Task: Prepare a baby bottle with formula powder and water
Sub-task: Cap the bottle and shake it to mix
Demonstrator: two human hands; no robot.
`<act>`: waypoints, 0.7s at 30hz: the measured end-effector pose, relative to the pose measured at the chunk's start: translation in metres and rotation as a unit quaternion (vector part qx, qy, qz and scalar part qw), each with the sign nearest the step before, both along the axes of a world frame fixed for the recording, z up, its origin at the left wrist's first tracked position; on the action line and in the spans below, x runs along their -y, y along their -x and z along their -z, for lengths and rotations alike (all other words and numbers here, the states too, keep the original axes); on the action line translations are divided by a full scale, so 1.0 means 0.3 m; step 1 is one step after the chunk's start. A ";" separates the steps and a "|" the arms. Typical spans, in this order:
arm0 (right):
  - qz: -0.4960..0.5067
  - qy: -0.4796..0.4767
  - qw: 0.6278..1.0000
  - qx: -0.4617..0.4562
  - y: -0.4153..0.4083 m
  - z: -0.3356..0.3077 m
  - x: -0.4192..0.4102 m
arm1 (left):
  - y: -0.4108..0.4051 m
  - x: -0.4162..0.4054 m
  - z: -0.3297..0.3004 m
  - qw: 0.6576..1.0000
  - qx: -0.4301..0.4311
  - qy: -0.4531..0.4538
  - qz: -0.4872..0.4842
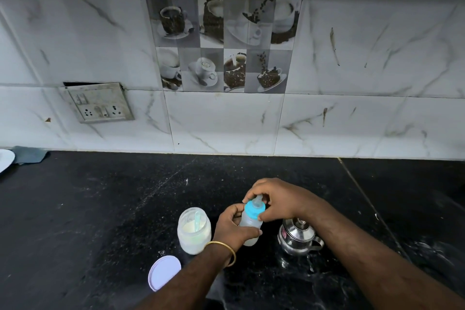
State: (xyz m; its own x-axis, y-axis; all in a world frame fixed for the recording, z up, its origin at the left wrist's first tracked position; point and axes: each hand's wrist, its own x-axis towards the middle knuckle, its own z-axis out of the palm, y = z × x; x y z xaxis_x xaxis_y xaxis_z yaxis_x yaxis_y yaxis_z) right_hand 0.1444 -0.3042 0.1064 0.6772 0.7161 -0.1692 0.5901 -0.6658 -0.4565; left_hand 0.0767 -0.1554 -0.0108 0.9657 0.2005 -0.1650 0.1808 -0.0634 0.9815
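1. I see the baby bottle near the front middle of the black desk, tilted with its top leaning away from me and slightly right; whether its base touches the desk I cannot tell.
2. My left hand comes in from the lower centre, forearm angled up and right, and wraps the clear bottle body: the thumb lies across the near side, the fingers curl around the far side. A gold bangle sits on this wrist.
3. My right hand reaches in from the lower right, wrist bent downward, arched over the bottle top. Its fingertips pinch the blue collar, with the clear teat showing between them.
4. The open formula jar stands just left of the left hand, holding pale powder with a scoop leaning inside it.
5. The jar's lid lies flat on the desk, nearer me and to the left.
6. A lidded steel pot stands just right of the bottle, beneath the right forearm.
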 end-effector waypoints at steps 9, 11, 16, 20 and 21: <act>-0.010 0.119 0.990 0.076 0.008 -0.035 -0.069 | -0.004 -0.027 -0.009 1.000 0.023 0.006 0.010; 0.013 0.163 0.979 0.121 0.014 -0.035 -0.081 | -0.005 -0.031 -0.008 1.000 0.021 0.008 0.010; -0.042 0.160 0.985 0.045 0.013 -0.055 -0.084 | -0.011 -0.039 0.003 1.000 0.016 0.014 0.012; -0.006 0.210 0.968 0.136 0.032 -0.057 -0.096 | -0.008 -0.038 0.011 1.000 0.020 0.002 0.022; 0.002 0.211 0.967 0.139 0.031 -0.055 -0.097 | -0.008 -0.038 0.015 1.000 0.020 0.000 0.023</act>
